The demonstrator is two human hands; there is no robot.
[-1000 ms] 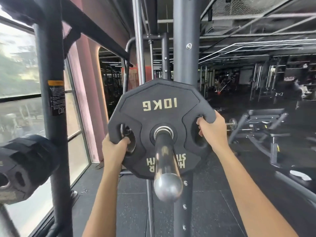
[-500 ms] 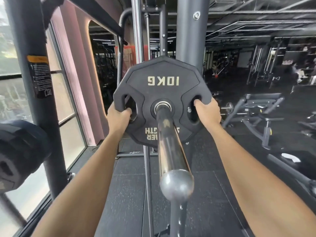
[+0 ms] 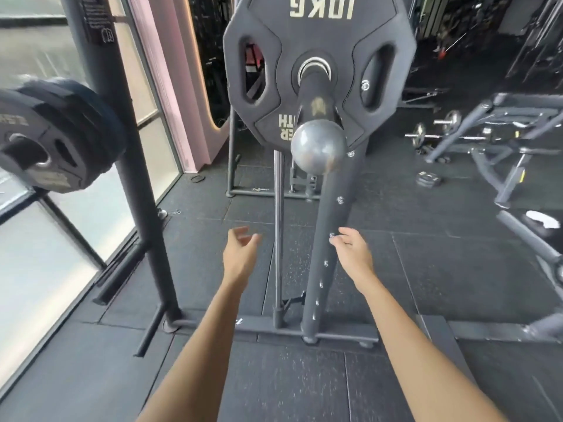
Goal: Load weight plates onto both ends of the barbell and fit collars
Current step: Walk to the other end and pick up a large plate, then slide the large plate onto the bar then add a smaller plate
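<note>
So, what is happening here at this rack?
A person is loading a barbell. A 10 kg plate sits on the bar's near end, with no collar visible in front of it. Both hands, left hand and right hand, are open, empty and low. More plates hang on a peg at left.

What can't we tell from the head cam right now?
- Far end of the barbell: hidden behind the 10 kg plate.
- Plate top: cut off by the frame edge.
- Stored plates at left: lettering blurred.
- Collars: none recognisable in view.
</note>
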